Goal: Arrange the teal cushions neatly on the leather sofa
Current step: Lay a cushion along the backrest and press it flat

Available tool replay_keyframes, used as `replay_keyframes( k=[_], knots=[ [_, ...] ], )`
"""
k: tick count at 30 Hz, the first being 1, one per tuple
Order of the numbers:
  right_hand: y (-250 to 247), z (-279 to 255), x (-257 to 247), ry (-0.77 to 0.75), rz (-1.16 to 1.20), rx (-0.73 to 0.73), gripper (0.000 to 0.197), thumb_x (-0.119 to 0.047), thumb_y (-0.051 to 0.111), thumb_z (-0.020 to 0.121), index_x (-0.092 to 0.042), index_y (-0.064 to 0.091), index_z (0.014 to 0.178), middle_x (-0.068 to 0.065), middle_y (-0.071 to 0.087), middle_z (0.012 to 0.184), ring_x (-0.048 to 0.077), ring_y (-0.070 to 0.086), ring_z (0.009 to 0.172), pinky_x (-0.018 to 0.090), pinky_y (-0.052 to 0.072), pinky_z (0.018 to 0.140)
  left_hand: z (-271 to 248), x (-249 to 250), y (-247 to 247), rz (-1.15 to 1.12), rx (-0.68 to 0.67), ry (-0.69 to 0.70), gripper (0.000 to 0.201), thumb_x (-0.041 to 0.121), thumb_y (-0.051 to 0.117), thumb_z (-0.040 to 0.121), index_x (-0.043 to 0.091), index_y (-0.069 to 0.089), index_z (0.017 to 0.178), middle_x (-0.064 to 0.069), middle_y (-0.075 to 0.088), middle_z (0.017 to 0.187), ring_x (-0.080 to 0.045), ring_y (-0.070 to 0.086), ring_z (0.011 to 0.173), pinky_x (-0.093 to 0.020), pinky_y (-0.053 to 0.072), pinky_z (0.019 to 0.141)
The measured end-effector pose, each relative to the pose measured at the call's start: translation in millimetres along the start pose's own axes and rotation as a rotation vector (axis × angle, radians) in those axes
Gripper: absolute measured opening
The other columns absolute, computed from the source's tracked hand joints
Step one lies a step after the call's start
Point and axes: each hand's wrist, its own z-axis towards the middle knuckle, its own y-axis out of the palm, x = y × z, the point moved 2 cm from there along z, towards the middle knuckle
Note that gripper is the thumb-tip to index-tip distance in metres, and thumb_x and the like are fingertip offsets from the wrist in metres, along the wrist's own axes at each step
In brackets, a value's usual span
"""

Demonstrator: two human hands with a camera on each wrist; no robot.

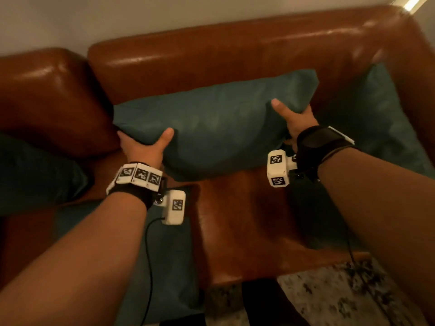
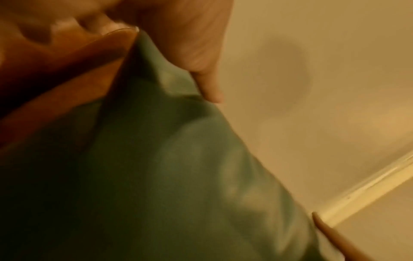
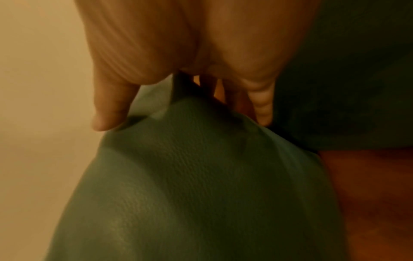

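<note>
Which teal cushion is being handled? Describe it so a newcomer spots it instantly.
On the brown leather sofa, look at the middle of the seat, in front of the backrest. The held teal cushion is gripped by the left hand and right hand at its lower corners; the other teal cushions lie untouched around it.

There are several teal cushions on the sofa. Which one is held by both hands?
The middle cushion, in front of the backrest: the left hand and right hand grip its lower corners. The cushions at the far left, far right and front lie untouched.
</note>
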Motion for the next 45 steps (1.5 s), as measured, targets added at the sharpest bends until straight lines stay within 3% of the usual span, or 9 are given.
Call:
replay_keyframes(
  k=[6,10,14,20,26,30,33,38,45],
  knots=[
    [7.2,12.5,-9.7,-0.044,0.056,0.058,0.061,-0.041,0.088,0.052,-0.035,0.055,0.103,0.0,0.066,0.122,0.025,0.062,0.112,0.054,0.048,0.098,2.0,15.8,35.6,-0.165,-0.209,0.029,0.089,0.041,0.091,0.05,0.019,0.055,0.129,0.003,0.065,0.125,-0.011,0.062,0.113,-0.036,0.048,0.101],
    [-19.6,22.6,-15.8,0.011,0.103,0.184,0.087,-0.048,0.088,0.04,-0.029,0.058,0.12,-0.003,0.066,0.12,0.025,0.062,0.111,0.053,0.049,0.097,-8.8,41.2,61.9,-0.156,-0.242,0.122,0.075,0.032,0.088,0.062,0.016,0.056,0.128,0.007,0.064,0.121,-0.006,0.06,0.109,-0.023,0.047,0.098],
    [-30.5,25.0,3.6,0.085,0.025,0.144,0.081,-0.039,0.082,0.067,-0.03,0.043,0.137,0.001,0.054,0.137,0.029,0.052,0.122,0.054,0.047,0.096,-3.1,34.5,82.5,-0.059,-0.279,0.123,0.07,0.025,0.086,0.067,0.013,0.056,0.129,0.003,0.064,0.123,-0.007,0.06,0.11,-0.009,0.045,0.084],
    [-24.7,25.6,-1.2,-0.004,0.036,0.133,0.072,-0.047,0.078,0.067,-0.032,0.048,0.13,0.001,0.055,0.136,0.028,0.053,0.121,0.054,0.044,0.102,24.2,45.7,43.4,-0.221,0.013,-0.035,0.083,0.065,0.054,0.082,0.022,0.03,0.149,-0.001,0.044,0.149,-0.02,0.043,0.135,-0.031,0.031,0.113],
    [-30.7,40.4,-3.6,-0.077,-0.062,0.172,0.072,-0.058,0.073,0.059,-0.031,0.055,0.123,0.0,0.063,0.125,0.026,0.059,0.114,0.052,0.046,0.1,15.7,34.9,32.6,-0.124,0.103,0.056,0.065,0.041,0.07,0.082,0.006,0.046,0.132,-0.002,0.058,0.128,-0.012,0.054,0.118,0.003,0.033,0.078],
    [-32.7,36.7,-11.4,-0.061,-0.075,0.261,0.021,-0.046,0.06,0.085,-0.028,0.054,0.094,-0.002,0.062,0.098,0.027,0.063,0.1,0.052,0.056,0.084,23.8,20.3,19.7,-0.037,0.071,-0.06,0.083,0.059,0.066,0.077,0.011,0.036,0.139,-0.01,0.052,0.139,-0.027,0.051,0.126,-0.026,0.038,0.103],
    [-37.5,39.0,-20.0,-0.001,0.163,0.239,0.024,-0.046,0.041,0.096,-0.026,0.055,0.099,-0.004,0.06,0.089,0.02,0.061,0.098,0.044,0.051,0.091,26.3,13.8,12.0,-0.428,-0.019,-0.107,0.071,0.048,0.07,0.077,0.018,0.041,0.134,-0.003,0.063,0.123,-0.023,0.064,0.112,-0.041,0.051,0.096],
    [-50.3,46.3,-3.7,0.051,0.041,0.087,0.042,-0.009,0.039,0.099,-0.023,0.043,0.138,-0.003,0.053,0.134,0.017,0.048,0.125,0.036,0.039,0.099,31.7,-9.9,5.9,-0.492,-0.146,-0.186,0.038,0.007,0.046,0.086,0.034,0.061,0.109,0.005,0.069,0.101,-0.022,0.064,0.101,-0.044,0.048,0.086],
    [-18.5,51.9,13.9,0.061,0.049,0.011,0.032,-0.017,0.05,0.096,-0.028,0.056,0.125,-0.006,0.065,0.107,0.017,0.063,0.099,0.035,0.054,0.079,34.4,-7.4,29.6,-0.27,-0.272,-0.038,0.025,0.028,0.053,0.097,0.023,0.059,0.121,0.0,0.07,0.099,-0.027,0.068,0.088,-0.034,0.053,0.061]
  ],
)
